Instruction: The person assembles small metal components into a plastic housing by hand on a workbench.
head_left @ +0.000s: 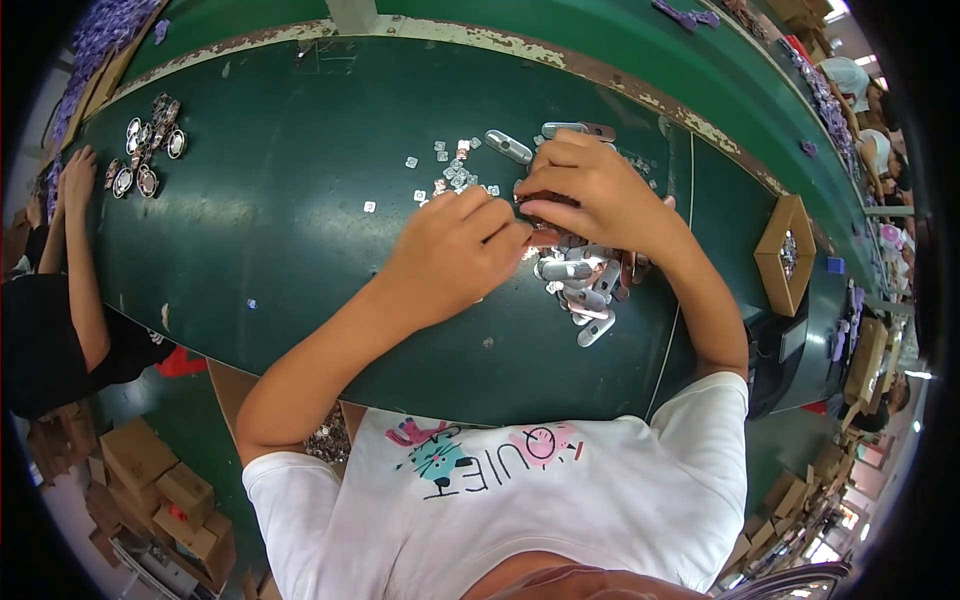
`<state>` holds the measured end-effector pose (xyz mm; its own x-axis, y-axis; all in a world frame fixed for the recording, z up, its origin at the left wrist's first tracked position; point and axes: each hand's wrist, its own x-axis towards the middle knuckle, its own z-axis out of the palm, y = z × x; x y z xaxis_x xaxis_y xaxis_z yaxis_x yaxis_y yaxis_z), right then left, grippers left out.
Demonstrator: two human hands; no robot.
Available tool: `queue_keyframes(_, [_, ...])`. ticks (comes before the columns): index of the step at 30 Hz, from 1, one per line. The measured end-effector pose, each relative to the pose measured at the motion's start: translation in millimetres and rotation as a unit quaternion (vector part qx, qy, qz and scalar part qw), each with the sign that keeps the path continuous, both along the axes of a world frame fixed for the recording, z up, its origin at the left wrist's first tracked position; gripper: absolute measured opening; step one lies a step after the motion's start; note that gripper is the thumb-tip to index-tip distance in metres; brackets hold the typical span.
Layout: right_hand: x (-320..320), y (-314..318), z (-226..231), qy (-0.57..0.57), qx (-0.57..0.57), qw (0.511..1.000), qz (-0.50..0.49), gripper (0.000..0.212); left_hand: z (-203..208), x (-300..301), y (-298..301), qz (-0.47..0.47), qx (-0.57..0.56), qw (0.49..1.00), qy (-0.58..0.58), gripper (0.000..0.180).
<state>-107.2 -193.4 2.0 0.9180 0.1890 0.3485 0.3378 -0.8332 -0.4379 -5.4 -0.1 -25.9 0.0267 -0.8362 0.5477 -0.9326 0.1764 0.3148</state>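
Note:
My left hand (455,250) is closed over the green table, its fingertips pinched at a copper-coloured metal piece (544,238). Close beside it, my right hand (590,190) curls with thumb and fingers together; what they hold, if anything, is hidden. Just below the right hand lies a heap of long, rounded silver metal pieces (590,285), some with a small hole. Another such silver oval piece (508,146) rests beyond the hands. Small square clear and copper-toned parts (460,178) are scattered past my left hand.
A cluster of round metal parts (147,150) sits at the table's far left, near another person's hand (78,178). A wooden tray (768,255) with small parts stands at the right. Purple pieces (110,45) fill the far left corner; cardboard boxes (150,465) stand on the floor.

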Motion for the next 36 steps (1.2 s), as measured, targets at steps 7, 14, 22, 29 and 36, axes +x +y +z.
queue_keyframes(7, [-6,19,-7,0.001,-0.135,0.990,-0.044,0.020,11,11,1,0.014,-0.015,0.999,0.047,0.016])
queue_keyframes(14, [-5,22,-2,0.031,-0.053,0.996,-0.064,0.014,20,19,0,0.017,0.026,0.933,0.359,0.011])
queue_keyframes(22, [0,15,-1,0.078,0.361,0.920,-0.129,0.006,23,16,-2,0.108,0.035,0.830,0.547,0.015])
queue_keyframes(29, [-3,34,-3,0.075,0.442,0.889,-0.089,0.009,18,21,-2,0.071,0.031,0.815,0.575,0.021])
queue_keyframes(36, [-2,33,-7,0.103,0.506,0.853,-0.068,0.014,18,20,-3,0.005,0.004,0.754,0.657,0.017])
